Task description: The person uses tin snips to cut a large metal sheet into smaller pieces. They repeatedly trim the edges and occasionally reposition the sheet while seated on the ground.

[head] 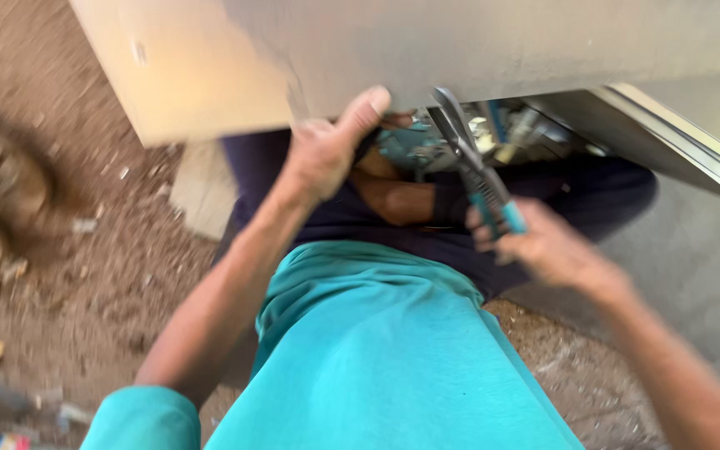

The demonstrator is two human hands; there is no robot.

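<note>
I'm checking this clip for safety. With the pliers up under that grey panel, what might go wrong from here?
1. The left hand braces the edge of the grey panel close to the pliers; a slip might nip or jab it.
2. The right hand holds only the handle ends, so the grip may twist loose.
3. The metal parts sit in shadow and the view is blurred, so the pliers could bite the wrong piece.

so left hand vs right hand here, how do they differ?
The left hand holds no tool and presses against the lower edge of the pale panel, thumb raised; the right hand grips pliers by their teal handles. The left hand sits higher and touches the panel; the right hand sits lower, clear of it, and is more blurred. Both are bare, reaching forward from the body.
</note>
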